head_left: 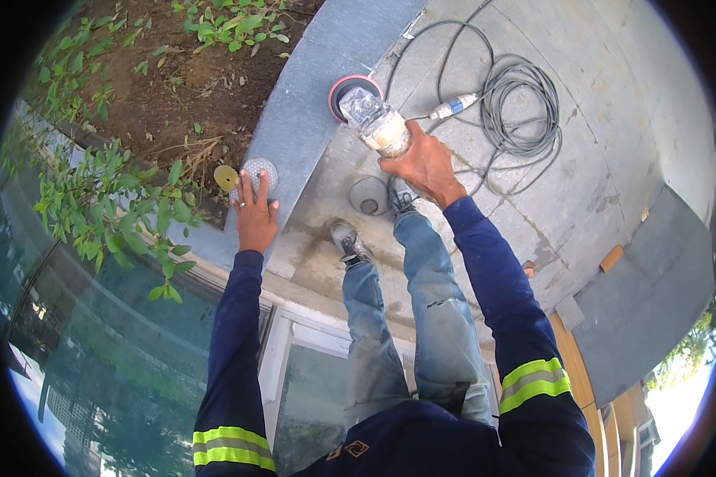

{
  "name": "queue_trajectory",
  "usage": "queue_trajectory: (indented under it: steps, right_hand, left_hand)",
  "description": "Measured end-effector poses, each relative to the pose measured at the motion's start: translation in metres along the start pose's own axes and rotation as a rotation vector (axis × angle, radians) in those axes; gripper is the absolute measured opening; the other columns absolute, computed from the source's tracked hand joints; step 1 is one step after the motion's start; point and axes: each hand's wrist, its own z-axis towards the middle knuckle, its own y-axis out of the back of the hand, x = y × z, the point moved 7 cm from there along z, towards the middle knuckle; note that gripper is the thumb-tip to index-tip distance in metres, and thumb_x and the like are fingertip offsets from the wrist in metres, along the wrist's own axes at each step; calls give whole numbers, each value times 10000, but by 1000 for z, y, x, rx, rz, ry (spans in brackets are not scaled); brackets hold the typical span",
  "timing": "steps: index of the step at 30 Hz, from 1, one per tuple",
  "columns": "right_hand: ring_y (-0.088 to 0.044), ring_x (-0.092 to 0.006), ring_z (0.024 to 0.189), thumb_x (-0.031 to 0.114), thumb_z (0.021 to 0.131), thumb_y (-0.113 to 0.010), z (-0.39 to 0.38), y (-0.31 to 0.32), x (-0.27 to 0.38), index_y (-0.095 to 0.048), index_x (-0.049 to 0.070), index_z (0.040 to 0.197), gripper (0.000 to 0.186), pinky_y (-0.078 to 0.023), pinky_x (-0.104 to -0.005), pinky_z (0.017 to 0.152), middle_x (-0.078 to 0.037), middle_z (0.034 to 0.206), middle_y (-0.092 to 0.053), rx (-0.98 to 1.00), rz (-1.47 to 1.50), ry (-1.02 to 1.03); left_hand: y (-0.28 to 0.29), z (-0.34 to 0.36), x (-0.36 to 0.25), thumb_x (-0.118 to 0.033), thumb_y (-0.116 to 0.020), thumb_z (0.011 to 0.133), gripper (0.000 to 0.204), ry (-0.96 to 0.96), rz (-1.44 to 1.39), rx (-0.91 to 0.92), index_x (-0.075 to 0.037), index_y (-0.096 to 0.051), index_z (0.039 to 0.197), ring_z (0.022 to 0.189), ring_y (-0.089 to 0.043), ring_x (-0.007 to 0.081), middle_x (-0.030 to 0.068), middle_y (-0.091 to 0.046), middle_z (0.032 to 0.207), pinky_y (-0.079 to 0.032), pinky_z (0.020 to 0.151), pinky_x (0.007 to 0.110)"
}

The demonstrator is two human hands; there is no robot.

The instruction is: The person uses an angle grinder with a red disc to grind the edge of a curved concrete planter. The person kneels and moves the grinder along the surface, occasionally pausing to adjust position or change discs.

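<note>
"Angle grinder (374, 119): state its position and the condition of both hands."

"Upper centre of the frame, with its red-rimmed disc (342, 86) over the inner edge of the grey stone ledge (302, 103). Disc contact with the stone cannot be confirmed. The right hand (428, 163) is clamped around the body. The left hand (256, 219), well apart from it at left of centre, is spread with its fingers over a grey textured pad (264, 171); finger pressure cannot be determined."

"Which step is in hand?"

"Judged from the pose: handling the pad while the tool is held aside. Picking the pad up would call for the left fingers to close on its rim, and for a firm right grip holding the disc clear of that hand."

"Give the count."

"Grinder: one. Red-rimmed disc: one. Grey pad: at least one, as the fingers hide part of that spot. Yellow disc (226, 177), just beside the pad: one. Coiled cable (550, 111), upper right: one. Blue-and-white connector (453, 106), left of the coil: one. Shoes (346, 238), centre: two."
</note>
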Motion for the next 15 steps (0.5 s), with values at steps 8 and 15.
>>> queue_trajectory:
  steps: [8,15]
  right_hand:
    - [-755,-453,838,382,663,-833,-28,-49,5,-640,-23,1184,688,-598,-507,789,-277,911,-754,66,-32,85]
    - [-755,-429,951,411,675,-811,16,38,-13,-636,-49,1211,728,-581,-492,851,-286,991,-756,-110,37,-47]
  left_hand:
    - [-6,-5,14,-533,-489,1079,772,92,-45,-60,-227,-186,1720,1588,-105,557,275,-67,1755,-179,1219,740]
    - [-4,-6,14,-432,-565,1061,767,92,-143,-52,-285,-197,1717,1602,-80,532,240,-60,1768,-174,1200,782]
